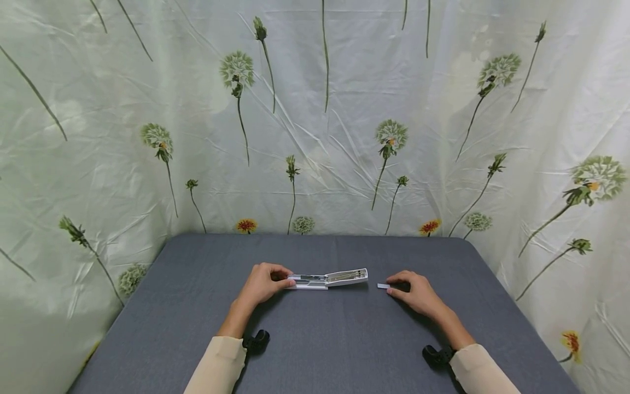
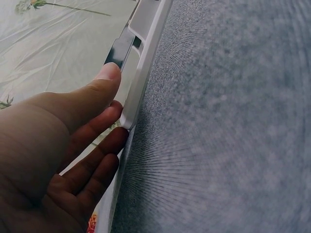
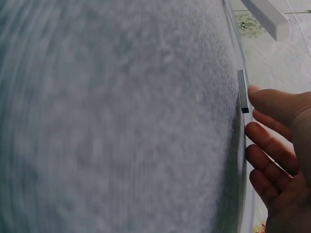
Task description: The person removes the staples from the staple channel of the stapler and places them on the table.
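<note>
An opened white stapler [image 1: 311, 284] lies across the middle of the grey table, its metal rail exposed and its top cover [image 1: 346, 277] swung over to the right, slightly raised. My left hand [image 1: 264, 282] grips the stapler's left end. In the left wrist view the thumb [image 2: 111, 74] presses the metal part, while the other fingers lie near the white base [image 2: 141, 85]. To the right of the cover, a gap away, my right hand [image 1: 413, 291] pinches a short grey strip of staples [image 1: 383, 285] between thumb and forefinger. The right wrist view shows this strip [image 3: 243, 91] at the thumb tip.
Grey cloth covers the table [image 1: 320, 345]. Behind it hangs a pale curtain [image 1: 315, 137] printed with dandelions. Dark bands with curved pieces sit on both wrists, the left band [image 1: 257, 342] and the right band [image 1: 437, 357].
</note>
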A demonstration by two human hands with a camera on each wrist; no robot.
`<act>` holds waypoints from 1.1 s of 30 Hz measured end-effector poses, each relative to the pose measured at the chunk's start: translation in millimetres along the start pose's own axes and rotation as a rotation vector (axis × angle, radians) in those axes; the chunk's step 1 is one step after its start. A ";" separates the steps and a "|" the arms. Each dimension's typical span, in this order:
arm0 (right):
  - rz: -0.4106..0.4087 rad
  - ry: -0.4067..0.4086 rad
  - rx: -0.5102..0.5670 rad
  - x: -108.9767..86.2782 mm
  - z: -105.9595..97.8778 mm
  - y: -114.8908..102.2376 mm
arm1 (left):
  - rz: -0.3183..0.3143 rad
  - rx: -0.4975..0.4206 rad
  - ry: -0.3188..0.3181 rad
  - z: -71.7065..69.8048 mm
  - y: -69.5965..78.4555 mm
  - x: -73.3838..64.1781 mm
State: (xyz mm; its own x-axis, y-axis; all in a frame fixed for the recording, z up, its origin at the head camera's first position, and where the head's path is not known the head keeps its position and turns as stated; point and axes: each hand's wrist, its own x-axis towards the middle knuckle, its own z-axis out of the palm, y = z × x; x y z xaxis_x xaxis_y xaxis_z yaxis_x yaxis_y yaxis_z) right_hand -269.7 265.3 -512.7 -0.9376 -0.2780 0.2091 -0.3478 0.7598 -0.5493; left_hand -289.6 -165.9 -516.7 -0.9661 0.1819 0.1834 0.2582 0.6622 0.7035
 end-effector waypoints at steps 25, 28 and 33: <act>-0.048 0.115 0.059 22.3 -3.6 -43.3 | -0.016 0.021 -0.015 -0.7 1.9 -0.1; -0.072 0.128 0.075 29.1 -0.3 -56.5 | -0.025 0.017 -0.014 -0.4 1.6 0.4; -0.131 0.145 0.092 40.5 6.4 -75.2 | -0.035 0.015 -0.005 0.9 0.6 0.8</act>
State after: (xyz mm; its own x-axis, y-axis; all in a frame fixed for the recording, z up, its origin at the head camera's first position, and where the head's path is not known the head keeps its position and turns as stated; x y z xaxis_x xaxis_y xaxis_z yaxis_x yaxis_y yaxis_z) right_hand -281.5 193.1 -468.1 -0.8758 -0.2786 0.3942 -0.4722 0.6639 -0.5798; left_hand -290.3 -164.7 -516.7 -0.9745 0.1623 0.1550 0.2242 0.6793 0.6987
